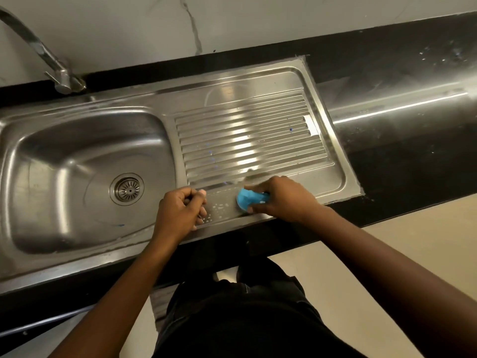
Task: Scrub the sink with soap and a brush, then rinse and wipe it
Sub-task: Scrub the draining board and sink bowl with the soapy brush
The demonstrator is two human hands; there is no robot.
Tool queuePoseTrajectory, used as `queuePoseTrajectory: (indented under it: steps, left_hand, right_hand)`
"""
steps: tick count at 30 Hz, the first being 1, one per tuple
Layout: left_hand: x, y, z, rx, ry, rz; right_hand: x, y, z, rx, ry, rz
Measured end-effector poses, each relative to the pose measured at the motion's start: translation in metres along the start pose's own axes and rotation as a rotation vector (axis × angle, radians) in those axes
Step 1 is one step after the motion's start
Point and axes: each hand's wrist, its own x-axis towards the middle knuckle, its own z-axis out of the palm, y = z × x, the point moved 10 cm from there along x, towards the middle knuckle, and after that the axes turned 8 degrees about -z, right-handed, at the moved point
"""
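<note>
A stainless steel sink with a round drain lies at the left, and its ribbed drainboard extends to the right. My right hand grips a blue brush and presses it on the flat front strip of the drainboard. My left hand rests just left of it as a closed fist on the same strip, and I cannot tell whether anything is inside it. White soap flecks dot the steel between the two hands.
A curved metal tap stands at the back left, above the basin. Black countertop runs to the right of the drainboard and along the front edge. A pale marble wall rises behind. Beige floor shows below.
</note>
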Motion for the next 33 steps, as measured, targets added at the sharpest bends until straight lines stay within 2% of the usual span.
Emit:
queuePoseTrajectory:
  steps: [6,10,14,18,20,26,29,33]
  left_hand:
    - [0.005,0.007,0.016,-0.008,-0.010,0.004]
    - [0.004,0.009,0.025,-0.003,-0.015,0.008]
    - [0.006,0.011,0.035,0.013,-0.033,0.010]
    - [0.006,0.019,0.042,0.016,-0.040,0.025]
    - [0.006,0.024,0.045,0.013,-0.040,0.035]
    - [0.005,0.028,0.058,0.013,-0.041,0.031]
    - [0.004,0.030,0.065,0.023,-0.049,0.034]
    - [0.004,0.033,0.071,0.026,-0.059,0.030]
  right_hand:
    - [-0.044,0.076,-0.054,-0.018,-0.004,0.141]
    - [-0.047,0.108,-0.085,0.026,0.131,0.222]
    - [-0.028,0.091,-0.071,0.063,0.152,0.176]
    - [-0.036,0.068,-0.043,0.073,0.047,0.083]
    - [-0.050,0.081,-0.047,0.054,0.024,0.105]
    - [-0.065,0.138,-0.102,0.047,0.146,0.245]
    - [-0.049,0.131,-0.104,0.048,0.195,0.237]
    - [-0.036,0.093,-0.071,0.098,0.120,0.132]
